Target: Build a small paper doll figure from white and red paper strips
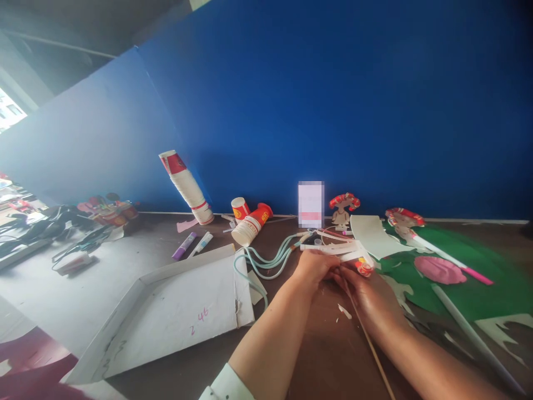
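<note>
My left hand [315, 268] and my right hand [362, 288] meet over the brown table, fingers closed. A thin wooden stick [372, 345] runs from my right hand's grip toward the bottom edge of the view. My left fingers pinch close to the stick's upper end; what lies between them is hidden. White paper strips [331, 248] lie or stick out just beyond my fingertips; I cannot tell whether they are held. A small red and yellow piece [364, 266] shows beside my right hand. Small white paper scraps [343, 311] lie between my forearms.
To the left lies a white cardboard box lid [179, 316], with pale green cables [270, 272] beside it. Stacked paper cups [189, 191] lean against the blue partition [333, 100]. On the right are green paper [478, 244], a pink paper oval [440, 269] and a white tube [470, 328].
</note>
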